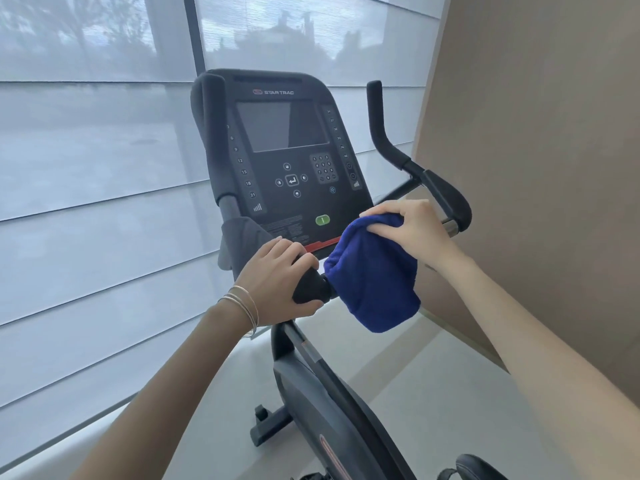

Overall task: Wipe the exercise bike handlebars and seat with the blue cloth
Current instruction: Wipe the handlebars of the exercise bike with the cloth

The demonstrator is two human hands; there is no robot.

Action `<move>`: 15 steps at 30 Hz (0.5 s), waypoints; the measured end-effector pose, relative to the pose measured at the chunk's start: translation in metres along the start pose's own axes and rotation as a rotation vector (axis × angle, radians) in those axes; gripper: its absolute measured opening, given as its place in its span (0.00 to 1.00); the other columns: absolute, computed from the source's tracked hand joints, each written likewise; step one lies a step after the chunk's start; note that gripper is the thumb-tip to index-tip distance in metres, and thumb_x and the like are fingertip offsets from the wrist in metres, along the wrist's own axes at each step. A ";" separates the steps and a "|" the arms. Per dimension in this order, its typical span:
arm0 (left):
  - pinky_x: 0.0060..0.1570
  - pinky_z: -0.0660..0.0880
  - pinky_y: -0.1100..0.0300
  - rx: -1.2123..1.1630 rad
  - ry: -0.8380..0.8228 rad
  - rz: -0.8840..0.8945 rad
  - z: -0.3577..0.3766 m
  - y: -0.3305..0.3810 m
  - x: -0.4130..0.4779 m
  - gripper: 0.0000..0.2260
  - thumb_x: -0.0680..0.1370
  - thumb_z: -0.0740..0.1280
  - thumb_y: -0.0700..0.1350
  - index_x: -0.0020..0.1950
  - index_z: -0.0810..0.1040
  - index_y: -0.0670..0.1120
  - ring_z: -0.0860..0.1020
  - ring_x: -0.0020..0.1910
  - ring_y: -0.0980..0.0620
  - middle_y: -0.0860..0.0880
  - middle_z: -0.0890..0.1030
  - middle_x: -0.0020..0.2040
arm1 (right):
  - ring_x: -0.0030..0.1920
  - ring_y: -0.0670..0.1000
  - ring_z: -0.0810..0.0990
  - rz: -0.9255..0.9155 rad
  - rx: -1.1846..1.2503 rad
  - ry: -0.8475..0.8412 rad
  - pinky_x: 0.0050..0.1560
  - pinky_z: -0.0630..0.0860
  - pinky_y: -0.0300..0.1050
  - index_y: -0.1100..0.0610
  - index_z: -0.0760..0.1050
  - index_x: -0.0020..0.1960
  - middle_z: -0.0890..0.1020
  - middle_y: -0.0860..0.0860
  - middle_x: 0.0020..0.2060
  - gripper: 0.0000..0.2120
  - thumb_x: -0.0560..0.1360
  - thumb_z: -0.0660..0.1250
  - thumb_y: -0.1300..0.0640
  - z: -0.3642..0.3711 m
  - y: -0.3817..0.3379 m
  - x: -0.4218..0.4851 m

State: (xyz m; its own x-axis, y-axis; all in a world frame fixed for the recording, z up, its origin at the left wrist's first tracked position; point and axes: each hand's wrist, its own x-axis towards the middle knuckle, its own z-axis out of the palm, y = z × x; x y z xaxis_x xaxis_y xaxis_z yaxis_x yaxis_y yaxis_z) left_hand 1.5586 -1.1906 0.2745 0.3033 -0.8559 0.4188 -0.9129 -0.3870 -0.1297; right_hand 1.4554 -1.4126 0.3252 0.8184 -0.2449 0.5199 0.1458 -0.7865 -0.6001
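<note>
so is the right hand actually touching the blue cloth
Touching. The head view shows the right hand gripping the top of the blue cloth, its fingers curled into the fabric with no gap.

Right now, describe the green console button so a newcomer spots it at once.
Start at the black bike console in front of the window blinds. Drop below its screen and number keypad to the lower edge, just left of the blue cloth. The button there is the only bright green control; the rest are dark with pale symbols.
</note>
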 end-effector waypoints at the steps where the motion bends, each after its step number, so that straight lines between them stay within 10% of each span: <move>1: 0.56 0.73 0.53 -0.002 0.001 0.000 0.001 -0.001 0.000 0.21 0.66 0.69 0.59 0.50 0.78 0.46 0.76 0.45 0.43 0.47 0.79 0.45 | 0.46 0.38 0.80 -0.006 -0.009 0.013 0.49 0.73 0.28 0.49 0.83 0.47 0.84 0.41 0.42 0.11 0.71 0.68 0.63 0.001 0.000 0.009; 6: 0.60 0.72 0.53 -0.012 0.045 0.007 0.002 -0.001 0.000 0.21 0.66 0.68 0.60 0.50 0.78 0.46 0.77 0.45 0.44 0.48 0.80 0.45 | 0.53 0.50 0.78 0.065 -0.298 -0.190 0.55 0.75 0.50 0.52 0.81 0.51 0.82 0.48 0.49 0.11 0.70 0.69 0.61 0.031 0.024 0.031; 10: 0.59 0.73 0.53 -0.011 0.083 0.017 0.006 -0.001 0.001 0.21 0.66 0.65 0.60 0.49 0.79 0.47 0.77 0.44 0.45 0.49 0.80 0.45 | 0.52 0.50 0.71 -0.149 -0.474 0.099 0.49 0.74 0.51 0.54 0.78 0.47 0.77 0.50 0.47 0.09 0.67 0.73 0.60 0.046 0.038 0.014; 15: 0.60 0.73 0.52 -0.019 0.124 0.028 0.010 -0.002 0.001 0.20 0.66 0.63 0.60 0.49 0.79 0.47 0.77 0.45 0.45 0.49 0.80 0.45 | 0.49 0.46 0.76 -0.110 -0.084 -0.135 0.55 0.73 0.43 0.58 0.78 0.49 0.80 0.50 0.45 0.07 0.74 0.67 0.55 0.032 0.041 -0.011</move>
State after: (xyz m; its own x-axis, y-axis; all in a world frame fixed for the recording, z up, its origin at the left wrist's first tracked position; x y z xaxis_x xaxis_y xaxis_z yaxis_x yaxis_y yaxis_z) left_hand 1.5634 -1.1939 0.2666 0.2429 -0.8169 0.5231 -0.9259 -0.3561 -0.1261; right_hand 1.4696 -1.4243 0.2754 0.8681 -0.0809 0.4898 0.1964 -0.8501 -0.4886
